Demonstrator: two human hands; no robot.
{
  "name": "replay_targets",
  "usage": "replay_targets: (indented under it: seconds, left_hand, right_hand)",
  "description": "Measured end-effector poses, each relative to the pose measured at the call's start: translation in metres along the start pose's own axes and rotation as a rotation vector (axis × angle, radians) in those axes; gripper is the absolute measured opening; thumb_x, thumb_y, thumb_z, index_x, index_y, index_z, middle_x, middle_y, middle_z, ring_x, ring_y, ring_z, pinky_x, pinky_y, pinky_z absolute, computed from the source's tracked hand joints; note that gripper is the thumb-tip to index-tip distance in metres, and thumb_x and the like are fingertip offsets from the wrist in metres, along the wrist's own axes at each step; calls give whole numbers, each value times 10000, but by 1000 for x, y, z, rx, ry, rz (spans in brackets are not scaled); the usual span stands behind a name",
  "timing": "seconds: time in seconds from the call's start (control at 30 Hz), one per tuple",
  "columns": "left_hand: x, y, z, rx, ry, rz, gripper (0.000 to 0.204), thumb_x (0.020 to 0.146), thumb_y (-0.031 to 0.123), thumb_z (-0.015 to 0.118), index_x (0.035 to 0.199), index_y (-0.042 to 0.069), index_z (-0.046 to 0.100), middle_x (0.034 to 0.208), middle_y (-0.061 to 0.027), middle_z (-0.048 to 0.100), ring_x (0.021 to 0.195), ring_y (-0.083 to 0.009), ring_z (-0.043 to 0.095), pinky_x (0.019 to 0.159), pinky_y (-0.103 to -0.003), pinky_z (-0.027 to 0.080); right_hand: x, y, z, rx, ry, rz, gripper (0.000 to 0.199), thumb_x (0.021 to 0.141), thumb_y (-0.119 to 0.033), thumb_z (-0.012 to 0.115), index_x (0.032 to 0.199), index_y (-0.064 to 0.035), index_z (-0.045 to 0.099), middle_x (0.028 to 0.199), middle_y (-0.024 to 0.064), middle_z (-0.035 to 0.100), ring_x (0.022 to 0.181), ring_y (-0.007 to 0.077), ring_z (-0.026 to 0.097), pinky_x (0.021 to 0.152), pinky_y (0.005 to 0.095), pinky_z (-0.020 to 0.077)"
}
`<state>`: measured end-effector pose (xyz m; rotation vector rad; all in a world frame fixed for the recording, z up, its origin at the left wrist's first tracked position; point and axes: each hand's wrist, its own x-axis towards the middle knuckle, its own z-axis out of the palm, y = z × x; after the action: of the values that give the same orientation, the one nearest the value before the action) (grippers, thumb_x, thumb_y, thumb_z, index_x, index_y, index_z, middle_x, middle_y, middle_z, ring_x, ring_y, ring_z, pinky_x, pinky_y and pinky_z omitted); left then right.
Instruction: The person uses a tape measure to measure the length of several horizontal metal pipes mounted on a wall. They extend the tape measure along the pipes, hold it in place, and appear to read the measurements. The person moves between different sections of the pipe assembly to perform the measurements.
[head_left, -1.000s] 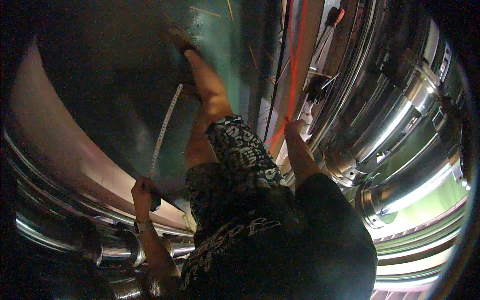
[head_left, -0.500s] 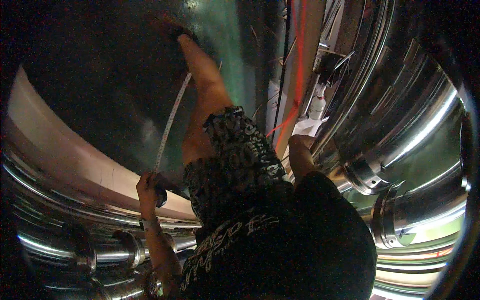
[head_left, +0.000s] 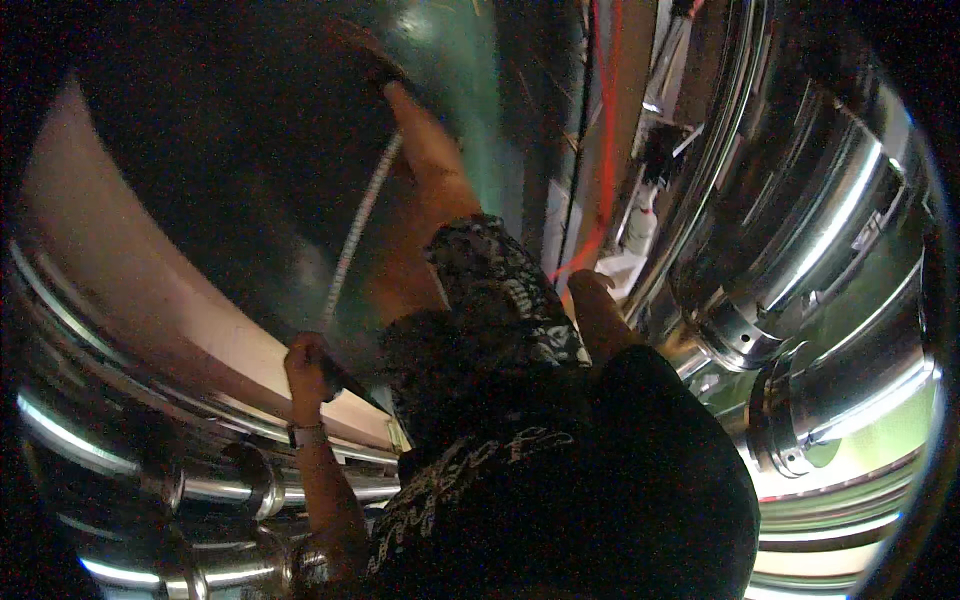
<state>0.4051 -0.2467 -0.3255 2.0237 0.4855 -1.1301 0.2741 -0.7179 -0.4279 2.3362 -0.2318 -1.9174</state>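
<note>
My left hand (head_left: 308,362) is closed around a tape measure (head_left: 333,380), whose dark case shows beside the fingers. From it a pale measuring blade (head_left: 357,225) runs up and away toward my outstretched bare leg (head_left: 432,145); its far end meets the dark area beside the shin. On the other side of my body, my right hand (head_left: 592,284) is by a small white tray-like ledge (head_left: 624,272), close to a red cable (head_left: 608,180). Its fingers are mostly hidden in the dim light, and whether it touches the ledge cannot be told.
Shiny metal pipes with collars run along the left (head_left: 225,490) and the right (head_left: 850,400). A white spray bottle (head_left: 641,230) stands beyond the ledge. A pale curved beam (head_left: 190,290) borders a dark surface (head_left: 230,190) at the left.
The whole view has shifted slightly to the right. The tape stays stretched from my left hand, which has risen a little. My right hand has shifted slightly left, away from the ledge.
</note>
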Motion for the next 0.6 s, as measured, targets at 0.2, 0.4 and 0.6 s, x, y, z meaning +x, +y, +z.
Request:
replay_targets:
  seconds: [0.2,0.4,0.6]
  left_hand:
    - [-31,88,-17,220,171,270,87,788,74,486,849,29,530,710,-127,527,617,-244,512,574,-320,403]
    - [-47,156,-48,-16,204,166,87,804,113,519,817,31,546,678,-99,540,587,-185,512,528,-287,394]
    - [-67,257,-93,-232,374,263,132,820,136,506,777,15,535,647,-53,534,596,-115,478,566,-244,387]
  right_hand:
    - [15,-28,-73,250,172,-70,244,819,-182,465,1000,-31,529,970,65,558,829,194,527,752,335,386]
    - [-2,-106,-222,899,366,-373,214,829,-151,459,989,-26,529,948,61,565,804,184,533,731,312,408]
    - [-132,-180,-384,1459,-70,-1122,201,836,-125,460,1000,-30,527,916,46,569,782,144,524,710,272,423]
